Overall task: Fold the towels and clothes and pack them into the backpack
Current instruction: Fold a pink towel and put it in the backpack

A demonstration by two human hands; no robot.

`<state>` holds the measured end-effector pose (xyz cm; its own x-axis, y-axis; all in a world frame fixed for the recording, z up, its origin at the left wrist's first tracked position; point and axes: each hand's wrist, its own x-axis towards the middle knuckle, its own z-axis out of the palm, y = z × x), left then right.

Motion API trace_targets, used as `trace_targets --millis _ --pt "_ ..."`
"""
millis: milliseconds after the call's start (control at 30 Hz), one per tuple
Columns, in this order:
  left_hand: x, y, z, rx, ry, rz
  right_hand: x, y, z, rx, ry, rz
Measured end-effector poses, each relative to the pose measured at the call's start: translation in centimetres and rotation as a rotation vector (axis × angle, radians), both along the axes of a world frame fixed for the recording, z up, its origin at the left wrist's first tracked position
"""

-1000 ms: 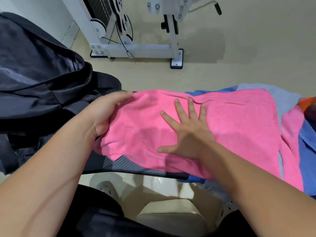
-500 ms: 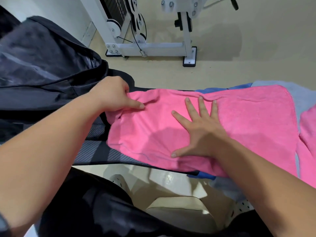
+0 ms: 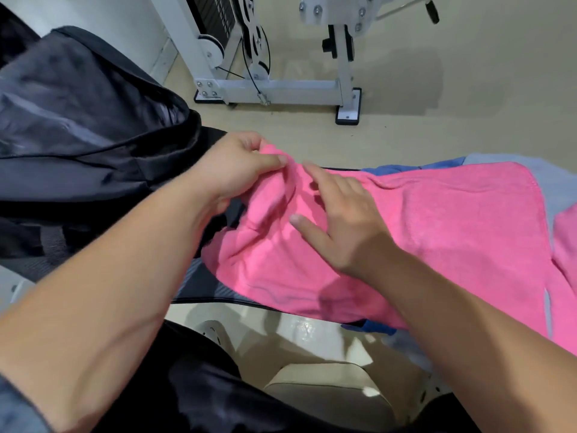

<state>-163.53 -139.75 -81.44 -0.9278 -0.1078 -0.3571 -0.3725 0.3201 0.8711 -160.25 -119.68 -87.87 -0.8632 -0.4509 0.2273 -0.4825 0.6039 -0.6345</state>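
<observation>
A pink towel lies spread across the black bench, on top of other clothes. My left hand pinches the towel's far left corner and lifts it off the surface. My right hand rests on the towel just right of that corner, fingers spread and relaxed. The black backpack sits open at the left, its dark grey lining showing, close beside my left hand.
Blue cloth and pale blue cloth peek out behind the towel; more pink fabric lies at the right edge. A white metal machine frame stands on the beige floor beyond. My dark-clothed legs are below.
My left hand has gathered and raised the towel's left corner. My right hand slid left and up toward that corner, and the towel's left end has bunched.
</observation>
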Motion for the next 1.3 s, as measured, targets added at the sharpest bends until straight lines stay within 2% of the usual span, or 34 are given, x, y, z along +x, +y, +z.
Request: trace_targets --millis 100,167,267,367,400,500,533,567,633,767,900,967,1033,1133,1233,1300 --pt "1.6 2.6 -0.6 0.254 0.076 -0.035 -0.8 -2.1 0.8 -0.346 -0.450 0.072" --pt "2.6 3.4 -1.3 0.314 0.081 -0.059 -1.5 -2.5 0.2 -0.502 -0.585 0.017" --pt "3.9 3.1 -2.7 0.112 0.200 -0.017 -1.9 -2.0 -1.3 -0.536 -0.572 -0.075" --pt "5.1 2.8 -3.8 0.081 0.235 -0.046 -1.5 -1.3 -2.0 -0.519 -0.612 -0.113" --pt "5.4 2.7 -4.2 -0.005 0.262 -0.089 -1.4 -1.1 -2.1 -0.519 -0.614 -0.132" --pt "6.0 1.8 -6.1 -0.656 0.400 -0.264 -2.2 0.0 -2.1 -0.514 -0.548 -0.319" --pt "6.2 1.4 -6.5 -0.809 0.397 -0.309 -2.6 0.5 -1.9 -0.483 -0.503 -0.376" --pt "6.4 1.0 -6.7 -0.878 0.379 -0.338 -2.9 1.1 -1.8 -0.454 -0.473 -0.404" --pt "6.8 0.4 -7.1 -0.884 0.351 -0.351 -3.3 2.0 -1.2 -0.398 -0.420 -0.422" --pt "7.2 0.0 -6.6 -0.796 0.301 -0.307 -3.8 3.5 -0.8 -0.162 -0.263 -0.375" --pt "6.9 0.7 -5.2 -0.731 0.184 -0.561 -4.2 4.7 -0.1 -0.061 -0.213 -0.353" --pt "6.6 1.3 -4.6 -0.641 0.105 -0.577 -4.4 4.9 0.2 -0.052 -0.212 -0.321" --pt "6.3 1.6 -4.8 -0.647 0.148 -0.516 -4.7 5.1 0.5 -0.103 -0.229 -0.314" --pt "6.8 2.1 -5.1 -0.813 0.164 -0.458 -5.0 5.3 1.1 -0.198 -0.262 -0.327" --pt "8.0 2.9 -6.1 -0.973 0.220 -0.454 -4.9 4.8 1.9 -0.421 -0.467 -0.325" --pt "8.5 3.3 -6.7 -0.992 0.259 -0.444 -4.8 4.4 2.1 -0.509 -0.586 -0.324"
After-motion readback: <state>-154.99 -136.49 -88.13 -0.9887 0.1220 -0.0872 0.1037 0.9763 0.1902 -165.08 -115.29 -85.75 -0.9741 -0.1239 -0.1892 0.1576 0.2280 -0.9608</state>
